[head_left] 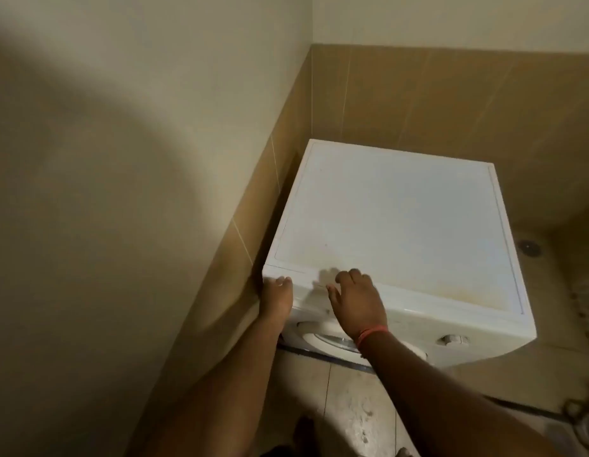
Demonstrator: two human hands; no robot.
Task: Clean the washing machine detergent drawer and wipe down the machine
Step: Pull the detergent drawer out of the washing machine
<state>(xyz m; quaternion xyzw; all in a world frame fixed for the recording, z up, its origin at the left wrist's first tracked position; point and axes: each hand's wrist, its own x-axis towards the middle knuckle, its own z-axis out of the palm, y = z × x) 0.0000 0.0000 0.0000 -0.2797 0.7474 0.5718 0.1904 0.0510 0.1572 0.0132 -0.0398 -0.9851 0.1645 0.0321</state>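
At lower centre, my left hand (276,296) curls its fingers over the washing machine (398,222) front-left top corner; my right hand (355,300) hovers relaxed, holding nothing. The detergent drawer must sit beneath them, hidden. Yanking blind could jam it or spill residue.
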